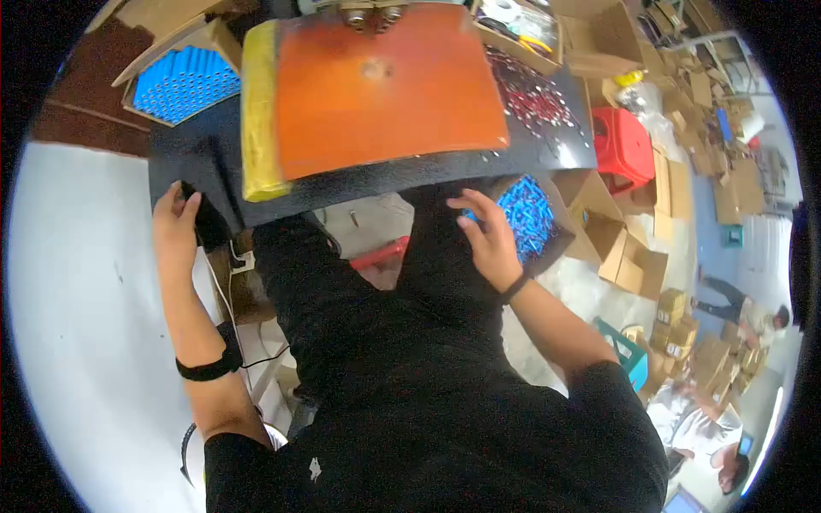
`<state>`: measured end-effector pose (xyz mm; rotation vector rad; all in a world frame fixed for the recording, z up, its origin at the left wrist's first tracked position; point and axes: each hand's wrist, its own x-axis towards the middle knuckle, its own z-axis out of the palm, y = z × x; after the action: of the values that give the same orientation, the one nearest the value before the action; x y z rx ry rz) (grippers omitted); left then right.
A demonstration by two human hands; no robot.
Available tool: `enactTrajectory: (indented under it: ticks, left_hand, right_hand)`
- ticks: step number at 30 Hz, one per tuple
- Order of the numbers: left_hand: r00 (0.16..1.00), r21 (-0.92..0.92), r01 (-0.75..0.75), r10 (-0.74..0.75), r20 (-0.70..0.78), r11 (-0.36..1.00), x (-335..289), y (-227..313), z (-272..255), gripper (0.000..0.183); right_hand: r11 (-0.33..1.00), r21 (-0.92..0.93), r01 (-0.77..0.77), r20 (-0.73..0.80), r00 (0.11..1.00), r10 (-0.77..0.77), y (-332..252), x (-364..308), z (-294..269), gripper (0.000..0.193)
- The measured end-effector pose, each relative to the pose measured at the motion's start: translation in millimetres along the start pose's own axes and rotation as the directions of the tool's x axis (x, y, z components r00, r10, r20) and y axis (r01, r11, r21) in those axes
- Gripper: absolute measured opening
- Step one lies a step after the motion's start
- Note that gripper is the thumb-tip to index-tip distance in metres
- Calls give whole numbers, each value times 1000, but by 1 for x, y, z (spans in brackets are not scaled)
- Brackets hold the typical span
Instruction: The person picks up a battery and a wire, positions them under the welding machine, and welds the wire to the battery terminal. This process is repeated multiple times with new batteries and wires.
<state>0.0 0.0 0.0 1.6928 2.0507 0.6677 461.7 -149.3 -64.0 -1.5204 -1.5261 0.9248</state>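
Note:
My left hand (177, 229) is at the table's left front corner, its thumb and fingers closed at the edge of a black, flat-looking object (209, 218). What this object is cannot be made out against the dark table. Over my right thigh hangs my right hand (493, 241), fingers apart and slightly bent, with nothing seen in it. Just right of it, a box (560, 229) holds many small blue cylinders (525, 214). In front of me an orange mat (389, 94) lies on the black table (359, 181), with a yellow strip (261, 111) along its left side.
An open carton of blue cylindrical cells (186, 84) stands at the table's far left. Small red and silver parts (534, 98) lie scattered right of the mat, below a tool box (522, 34). A red stool (622, 150) and open cartons (599, 218) stand to the right. Two people are farther right.

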Motion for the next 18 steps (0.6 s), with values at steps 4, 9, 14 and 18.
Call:
enactTrajectory:
  ticks: [4,9,14,18]
  left_hand:
    - [972,-232,-97,42,-231,968,-68,67,16,40]
    - [913,-649,-317,408,-11,692,-173,139,49,36]
    - [798,-792,-310,597,84,526,-208,201,48,46]
    - [742,-769,-487,661,-114,414,-210,210,56,37]
  right_hand:
    - [949,314,42,-105,994,-9,-82,-21,-27,47]
    - [544,839,35,-64,997,33,-126,-33,-15,55]
    - [377,926,28,-13,999,-42,-154,-50,11,58]
    - [266,962,-61,62,998,2,-163,-62,23,52]
